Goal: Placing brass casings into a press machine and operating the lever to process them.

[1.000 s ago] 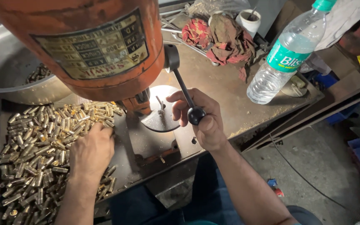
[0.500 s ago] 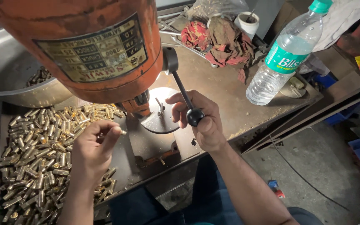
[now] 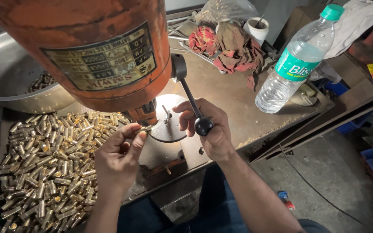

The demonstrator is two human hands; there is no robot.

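Pinching a small brass sleeve [image 3: 144, 128] between thumb and fingertips, the left hand [image 3: 119, 157] sits just left of centre in the frame, its fingers drawn together on the piece and holding it at the left edge of the round metal plate [image 3: 169, 129] under the orange machine head [image 3: 87, 51]. A thin upright pin [image 3: 166, 115] stands on that plate, just right of the sleeve. The right hand [image 3: 210, 129], at the centre of the frame, is wrapped around the black feed lever [image 3: 191, 101], its fingers closed on the shaft just above the round black knob [image 3: 203, 126] at the lever's lower end; the lever rises up and left to the side of the machine head. In the lower left of the frame a wide heap of brass sleeves [image 3: 48, 159] covers the table [image 3: 234, 99], touching the left wrist's side. A large steel bowl [image 3: 5, 82] with a few more brass pieces in it sits at the upper left, partly hidden behind the machine. At the upper right of the frame a clear plastic water bottle [image 3: 296, 64] with a green cap stands on the table, well apart from both hands. Crumpled red and brown rags [image 3: 229, 47] lie at top centre, with a small white cup [image 3: 257, 28] just beside them.
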